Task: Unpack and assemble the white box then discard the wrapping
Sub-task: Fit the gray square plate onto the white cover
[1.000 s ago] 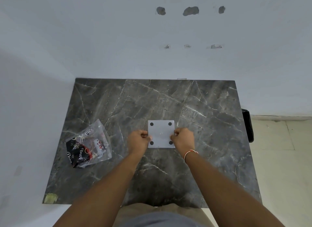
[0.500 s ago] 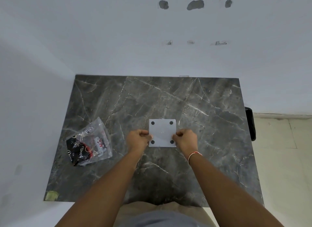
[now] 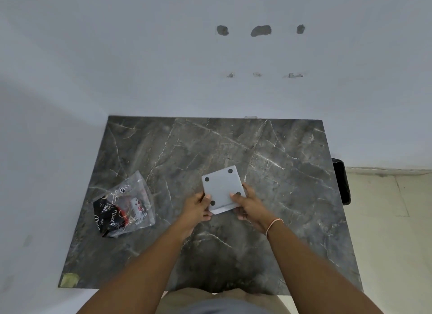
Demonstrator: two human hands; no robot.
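The white box (image 3: 222,188) is a flat square with a black dot near each corner, turned counter-clockwise and tilted over the middle of the dark marble table (image 3: 292,173). My left hand (image 3: 198,208) grips its lower left edge, thumb on the top face. My right hand (image 3: 249,205) grips the lower right corner, with its thumb beside one dot. A clear plastic wrapping bag (image 3: 124,205) with black and red printed contents lies on the table to the left, apart from both hands.
The table stands against a white wall on its far and left sides. A black bin (image 3: 341,180) sits on the floor past the table's right edge. A yellowish tape scrap (image 3: 69,279) marks the near left corner.
The box has rotated counter-clockwise and its near edge has lifted. Both hands shifted their hold from the side edges toward the lower corners. The bag has not moved.
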